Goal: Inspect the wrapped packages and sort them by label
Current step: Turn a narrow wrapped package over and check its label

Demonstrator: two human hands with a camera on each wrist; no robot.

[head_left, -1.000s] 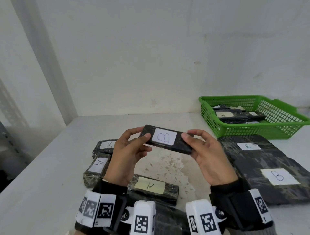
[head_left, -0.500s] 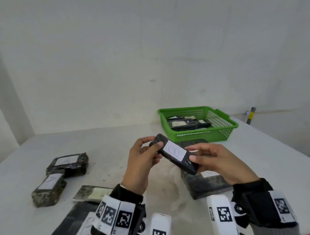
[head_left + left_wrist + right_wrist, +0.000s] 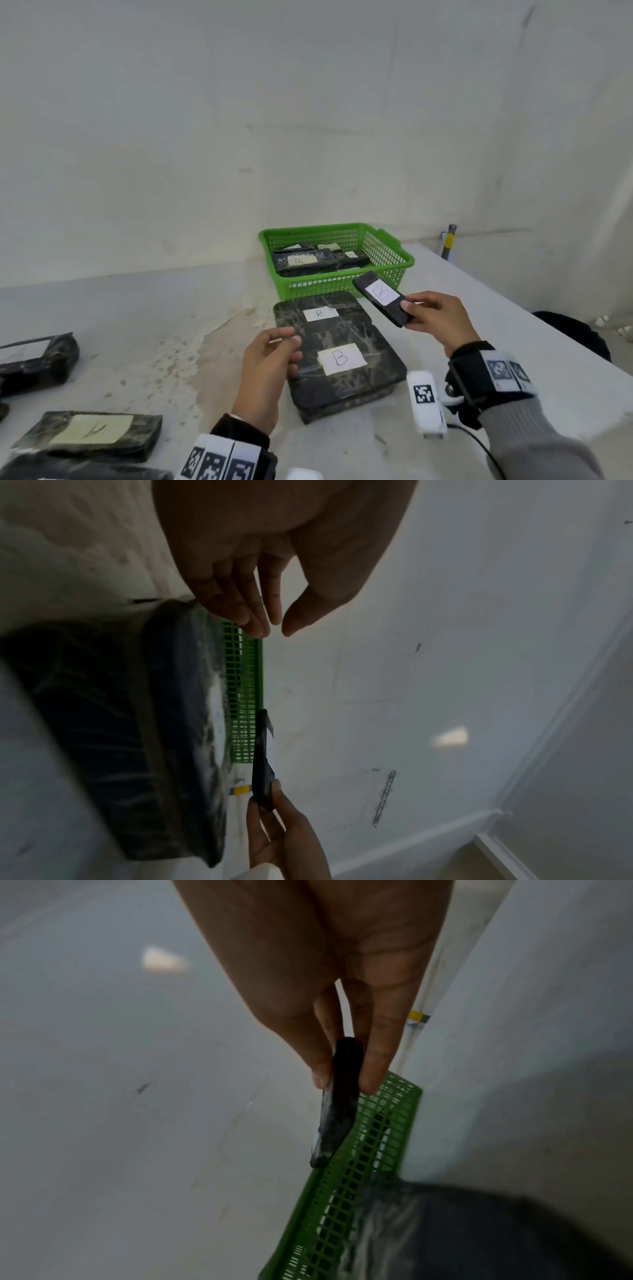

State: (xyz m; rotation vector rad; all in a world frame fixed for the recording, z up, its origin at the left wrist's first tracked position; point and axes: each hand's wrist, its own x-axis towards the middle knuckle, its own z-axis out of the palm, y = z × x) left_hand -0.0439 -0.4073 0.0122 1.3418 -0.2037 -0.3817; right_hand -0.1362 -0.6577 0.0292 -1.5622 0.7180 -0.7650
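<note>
Right hand [image 3: 436,320] pinched the small B package [image 3: 383,297] by its near end, held over the green basket's [image 3: 387,253] front edge. Left hand [image 3: 270,359] empty, fingers loosely curled, probably hovering above the large B package [image 3: 342,377].

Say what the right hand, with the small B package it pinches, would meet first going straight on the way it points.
Probably the green basket: the right hand aims its small B package at the near wall or rim. Depth is unclear, so it may clear the rim.
</note>
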